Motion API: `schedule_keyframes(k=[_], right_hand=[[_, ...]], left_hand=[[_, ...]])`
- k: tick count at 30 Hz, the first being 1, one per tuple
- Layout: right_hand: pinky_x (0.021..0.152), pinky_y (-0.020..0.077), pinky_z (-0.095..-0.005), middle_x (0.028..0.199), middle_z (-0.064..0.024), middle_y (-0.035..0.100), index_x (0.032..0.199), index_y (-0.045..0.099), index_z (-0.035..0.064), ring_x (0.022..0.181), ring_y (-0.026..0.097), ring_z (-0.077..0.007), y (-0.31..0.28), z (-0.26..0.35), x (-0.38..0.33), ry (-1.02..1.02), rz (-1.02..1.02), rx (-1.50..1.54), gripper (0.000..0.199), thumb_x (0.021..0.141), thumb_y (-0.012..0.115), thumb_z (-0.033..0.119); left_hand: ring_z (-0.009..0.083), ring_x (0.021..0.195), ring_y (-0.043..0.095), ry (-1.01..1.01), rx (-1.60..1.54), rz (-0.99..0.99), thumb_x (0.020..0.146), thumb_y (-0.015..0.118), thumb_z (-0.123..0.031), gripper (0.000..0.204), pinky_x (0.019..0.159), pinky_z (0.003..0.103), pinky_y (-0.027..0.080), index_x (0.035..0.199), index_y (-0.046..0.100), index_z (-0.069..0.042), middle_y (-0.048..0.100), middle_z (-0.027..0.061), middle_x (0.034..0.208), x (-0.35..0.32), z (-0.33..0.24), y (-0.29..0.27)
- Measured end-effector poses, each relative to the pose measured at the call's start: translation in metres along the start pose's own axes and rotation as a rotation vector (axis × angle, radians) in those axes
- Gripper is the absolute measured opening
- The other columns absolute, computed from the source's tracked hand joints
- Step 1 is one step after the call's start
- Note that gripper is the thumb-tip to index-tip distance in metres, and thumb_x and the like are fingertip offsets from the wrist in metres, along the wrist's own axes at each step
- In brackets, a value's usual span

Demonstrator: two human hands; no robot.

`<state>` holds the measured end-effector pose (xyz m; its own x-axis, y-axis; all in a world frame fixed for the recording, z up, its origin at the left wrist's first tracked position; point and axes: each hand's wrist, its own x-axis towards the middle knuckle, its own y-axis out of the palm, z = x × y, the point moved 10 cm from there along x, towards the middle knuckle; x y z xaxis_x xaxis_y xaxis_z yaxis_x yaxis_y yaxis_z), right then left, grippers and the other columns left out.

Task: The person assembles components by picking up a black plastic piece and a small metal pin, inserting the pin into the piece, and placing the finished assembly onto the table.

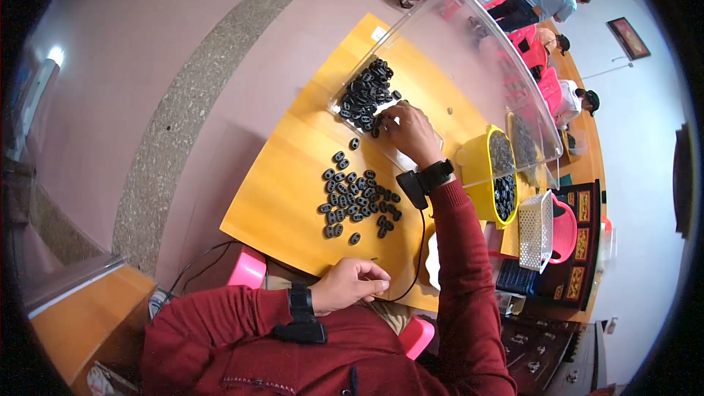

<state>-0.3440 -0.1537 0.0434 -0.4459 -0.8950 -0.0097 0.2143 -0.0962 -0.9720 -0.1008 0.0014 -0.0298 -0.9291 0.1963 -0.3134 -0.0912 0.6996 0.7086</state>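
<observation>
Black plastic pieces (357,202), small ovals with two holes each, lie scattered at the frame's centre on the yellow wooden bench (286,191). More of them heap in the near corner of a tilted clear plastic bin (469,51) just above. The right hand (408,132) reaches into that heap, its grip curled around pieces there. The left hand (352,284) rests at the bench's lower edge, fingers pressed together; whether they pinch anything I cannot tell.
</observation>
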Motion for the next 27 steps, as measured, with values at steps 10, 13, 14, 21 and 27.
schedule_keyframes(k=[10, 13, 14, 21, 27], right_hand=[[0.069, 0.0492, -0.0360, 0.083, -0.0127, 0.064, 0.093, 0.065, 0.0018, 0.076, 0.062, -0.0286, -0.012, -0.002, -0.017, -0.043, -0.072, 0.125, 0.016, 0.078, 0.064, 0.009], [0.057, 0.0485, -0.0295, 0.074, -0.0094, 0.064, 0.093, 0.064, -0.0006, 0.062, 0.060, -0.0188, -0.022, 0.000, -0.042, 0.067, -0.085, 0.336, 0.017, 0.079, 0.067, 0.009], [0.051, 0.0470, -0.0256, 0.071, -0.0073, 0.063, 0.093, 0.064, -0.0022, 0.056, 0.058, -0.0129, -0.022, 0.004, -0.052, 0.133, -0.065, 0.511, 0.017, 0.080, 0.067, 0.008], [0.058, 0.0502, -0.0229, 0.079, -0.0051, 0.066, 0.098, 0.067, -0.0039, 0.067, 0.061, -0.0094, -0.016, 0.052, -0.169, 0.210, 0.004, 0.915, 0.018, 0.085, 0.068, 0.008], [0.064, 0.0524, -0.0231, 0.083, -0.0063, 0.066, 0.098, 0.065, -0.0057, 0.072, 0.062, -0.0104, 0.012, 0.068, -0.239, 0.231, -0.184, 1.067, 0.014, 0.087, 0.064, 0.003]], left_hand=[[0.0060, 0.074, 0.059, -0.063, -0.012, -0.022, 0.090, 0.063, -0.016, 0.023, 0.066, 0.020, 0.051, 0.105, 0.062, 0.002, 0.063, 0.0027, 0.088, -0.006, 0.002, 0.001], [0.0070, 0.073, 0.060, -0.014, -0.010, -0.037, 0.090, 0.063, -0.014, 0.022, 0.067, 0.021, 0.052, 0.105, 0.062, 0.001, 0.064, 0.0030, 0.087, -0.004, 0.000, -0.002], [0.0082, 0.072, 0.061, 0.040, -0.009, -0.056, 0.090, 0.062, -0.013, 0.020, 0.067, 0.022, 0.052, 0.105, 0.062, 0.001, 0.064, 0.0035, 0.087, -0.004, -0.003, -0.005], [0.0121, 0.071, 0.061, 0.347, -0.167, -0.289, 0.091, 0.062, -0.013, 0.023, 0.069, 0.026, 0.053, 0.106, 0.059, 0.003, 0.063, 0.0048, 0.083, -0.020, -0.047, -0.024], [0.0102, 0.071, 0.061, 0.364, -0.121, -0.260, 0.091, 0.062, -0.015, 0.014, 0.067, 0.025, 0.053, 0.096, 0.062, -0.002, 0.063, 0.0026, 0.082, -0.018, -0.039, -0.023]])
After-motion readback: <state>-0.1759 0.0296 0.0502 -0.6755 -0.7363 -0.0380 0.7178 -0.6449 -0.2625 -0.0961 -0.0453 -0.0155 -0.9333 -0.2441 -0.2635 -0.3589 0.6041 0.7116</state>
